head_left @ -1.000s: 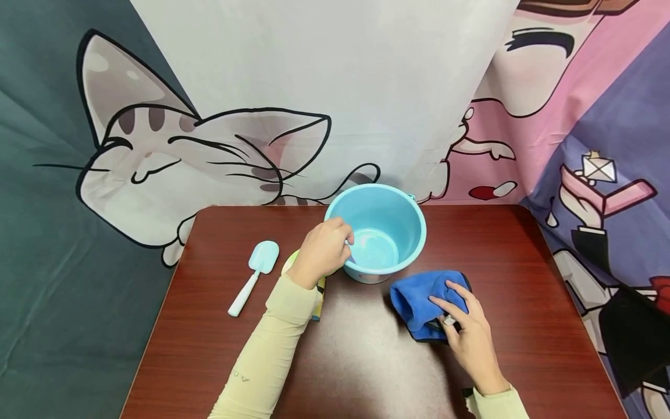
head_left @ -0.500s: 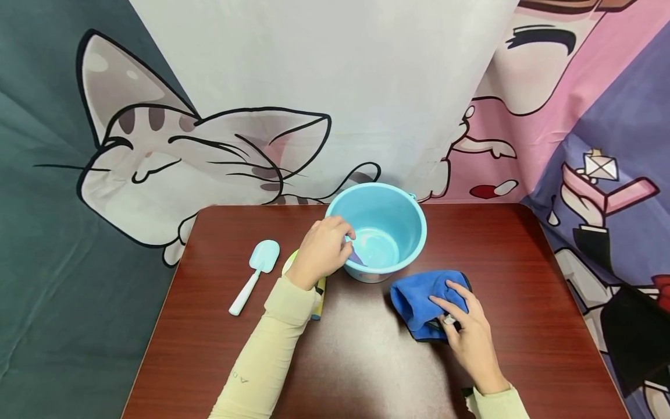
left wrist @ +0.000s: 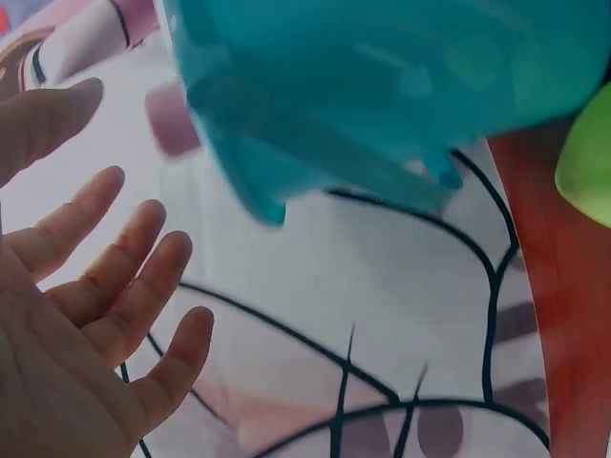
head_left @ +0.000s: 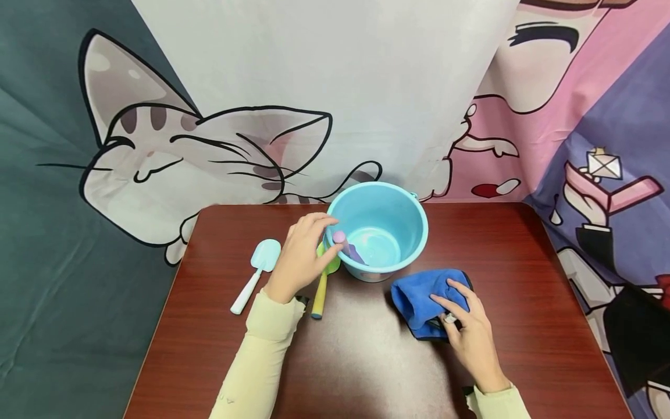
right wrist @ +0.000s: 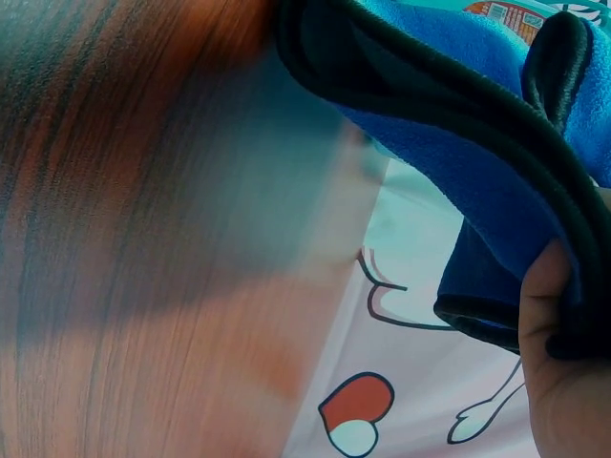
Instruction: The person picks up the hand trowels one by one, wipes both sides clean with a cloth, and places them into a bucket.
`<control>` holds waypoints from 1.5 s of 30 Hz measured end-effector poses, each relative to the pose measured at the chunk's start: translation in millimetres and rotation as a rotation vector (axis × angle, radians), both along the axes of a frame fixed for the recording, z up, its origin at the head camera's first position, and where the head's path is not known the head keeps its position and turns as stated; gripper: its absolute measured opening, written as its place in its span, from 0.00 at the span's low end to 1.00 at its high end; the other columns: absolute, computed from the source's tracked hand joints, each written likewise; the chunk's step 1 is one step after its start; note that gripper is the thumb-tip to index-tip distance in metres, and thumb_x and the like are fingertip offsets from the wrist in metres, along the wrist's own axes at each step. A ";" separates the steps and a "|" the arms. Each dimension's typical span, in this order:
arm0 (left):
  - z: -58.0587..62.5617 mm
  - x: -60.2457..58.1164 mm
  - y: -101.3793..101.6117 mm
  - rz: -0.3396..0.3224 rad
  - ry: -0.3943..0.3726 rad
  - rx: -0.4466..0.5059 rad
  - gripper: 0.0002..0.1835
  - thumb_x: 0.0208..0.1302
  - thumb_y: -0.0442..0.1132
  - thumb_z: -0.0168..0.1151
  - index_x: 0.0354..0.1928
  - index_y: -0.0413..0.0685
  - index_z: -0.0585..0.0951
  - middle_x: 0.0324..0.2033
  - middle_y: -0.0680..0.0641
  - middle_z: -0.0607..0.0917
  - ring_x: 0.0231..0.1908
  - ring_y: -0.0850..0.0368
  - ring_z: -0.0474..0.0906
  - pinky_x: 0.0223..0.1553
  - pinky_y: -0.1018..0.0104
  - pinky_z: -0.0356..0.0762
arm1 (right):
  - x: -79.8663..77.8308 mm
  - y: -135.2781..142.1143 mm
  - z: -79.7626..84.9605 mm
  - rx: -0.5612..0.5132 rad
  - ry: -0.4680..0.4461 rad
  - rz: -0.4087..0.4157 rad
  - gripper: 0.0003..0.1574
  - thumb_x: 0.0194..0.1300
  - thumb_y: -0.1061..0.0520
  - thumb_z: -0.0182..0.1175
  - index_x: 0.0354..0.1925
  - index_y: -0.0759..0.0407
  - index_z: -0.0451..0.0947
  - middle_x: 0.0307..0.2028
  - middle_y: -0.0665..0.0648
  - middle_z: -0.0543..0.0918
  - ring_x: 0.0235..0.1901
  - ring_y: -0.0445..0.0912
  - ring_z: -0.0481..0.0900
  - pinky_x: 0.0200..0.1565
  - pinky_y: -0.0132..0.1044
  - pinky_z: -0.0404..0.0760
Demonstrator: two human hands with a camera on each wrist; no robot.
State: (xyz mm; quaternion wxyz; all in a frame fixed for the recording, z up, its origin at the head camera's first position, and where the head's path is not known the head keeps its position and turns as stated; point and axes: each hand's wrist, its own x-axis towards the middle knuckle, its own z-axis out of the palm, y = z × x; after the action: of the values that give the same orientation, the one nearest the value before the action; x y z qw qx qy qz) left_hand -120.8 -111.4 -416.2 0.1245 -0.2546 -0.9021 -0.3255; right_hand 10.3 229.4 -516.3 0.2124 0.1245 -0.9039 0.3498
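A purple toy shovel (head_left: 355,254) leans inside the light blue bucket (head_left: 398,212), its round handle end at the left rim. Just left of that rim is my left hand (head_left: 298,253), thumb and fingers spread apart with nothing between them. The left wrist view shows the palm and loose fingers beside the bucket (left wrist: 382,86). To the right, my right hand (head_left: 473,334) holds a folded blue cloth (head_left: 426,297) on the table, fingers spread on top and thumb at its edge. In the right wrist view, the thumb presses the cloth's dark border while the other fingers are hidden.
Under the left hand's fingers lies a green toy shovel with a yellow handle (head_left: 320,297), beside the bucket. Farther left is a pale blue shovel with a white handle (head_left: 255,279). A printed cartoon curtain (head_left: 419,87) hangs behind the brown table (head_left: 377,372).
My left hand has let go of the purple shovel and drawn back left, its fingers now spread. The shovel now leans in the bucket. My right hand and the cloth have not moved.
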 end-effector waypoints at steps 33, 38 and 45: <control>-90.1 60.6 -148.4 0.560 -0.440 -0.065 0.22 0.70 0.41 0.62 0.62 0.38 0.76 0.56 0.35 0.77 0.56 0.37 0.75 0.54 0.40 0.72 | 0.4 3.4 3.0 0.006 0.005 0.003 0.29 0.52 0.76 0.69 0.50 0.56 0.87 0.66 0.65 0.73 0.64 0.63 0.68 0.51 0.27 0.62; -103.8 66.6 -161.5 0.614 -0.516 -0.081 0.23 0.71 0.42 0.61 0.62 0.35 0.76 0.53 0.33 0.79 0.52 0.39 0.76 0.51 0.43 0.73 | 0.2 5.2 1.7 -0.007 0.005 0.008 0.27 0.53 0.74 0.68 0.50 0.56 0.87 0.66 0.66 0.73 0.65 0.64 0.67 0.58 0.24 0.60; -122.2 68.2 -172.4 0.635 -0.564 -0.035 0.22 0.72 0.43 0.60 0.59 0.33 0.78 0.50 0.35 0.82 0.47 0.43 0.79 0.46 0.48 0.76 | 0.1 5.3 2.9 -0.022 0.000 0.003 0.26 0.54 0.74 0.67 0.50 0.57 0.87 0.66 0.66 0.72 0.66 0.63 0.66 0.62 0.24 0.56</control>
State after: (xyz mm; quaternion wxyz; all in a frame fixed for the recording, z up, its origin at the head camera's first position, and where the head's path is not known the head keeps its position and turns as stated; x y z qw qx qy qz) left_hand -52.6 -283.8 -538.3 -0.0374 0.1327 -0.9398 -0.3127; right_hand 10.4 234.7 -513.3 0.2135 0.1234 -0.8997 0.3602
